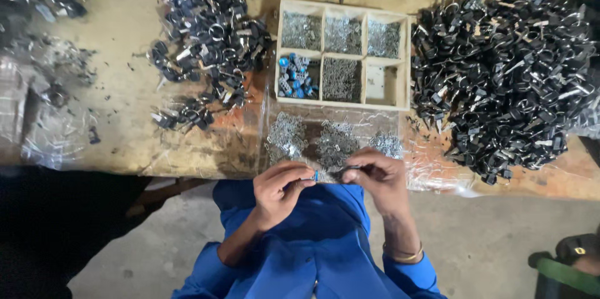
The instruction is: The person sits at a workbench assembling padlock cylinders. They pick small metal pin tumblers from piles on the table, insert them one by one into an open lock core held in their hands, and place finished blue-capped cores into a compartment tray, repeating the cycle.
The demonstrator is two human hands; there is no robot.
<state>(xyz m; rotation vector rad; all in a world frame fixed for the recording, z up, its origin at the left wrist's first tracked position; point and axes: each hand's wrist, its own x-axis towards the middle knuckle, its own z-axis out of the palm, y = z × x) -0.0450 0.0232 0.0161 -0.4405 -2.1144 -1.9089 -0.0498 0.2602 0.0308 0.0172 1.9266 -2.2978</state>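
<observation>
Left hand [280, 188] closed, fingertips pinched on a small blue piece [314, 176] held just off the near edge of the counter [125, 130], over a blue-clad lap. Right hand [377, 176] closed too, pinching a slim dark part [350, 168] whose tip meets the blue piece between the two hands; exact shape too small to tell. Gold bangle [403, 254] on the right wrist. Directly beyond the hands, three small heaps of silvery metal bits [336, 139] on clear plastic sheet [431, 168] spread over the counter edge. Farther back, a pale wooden tray [342, 104] with six compartments: silvery bits in the three rear ones and the front middle, blue pieces like the held one in the front left, the front right nearly bare. To the right of the tray, a big pile of black-and-metal parts [506, 74]; to its left, a smaller pile of the same [209, 30].
</observation>
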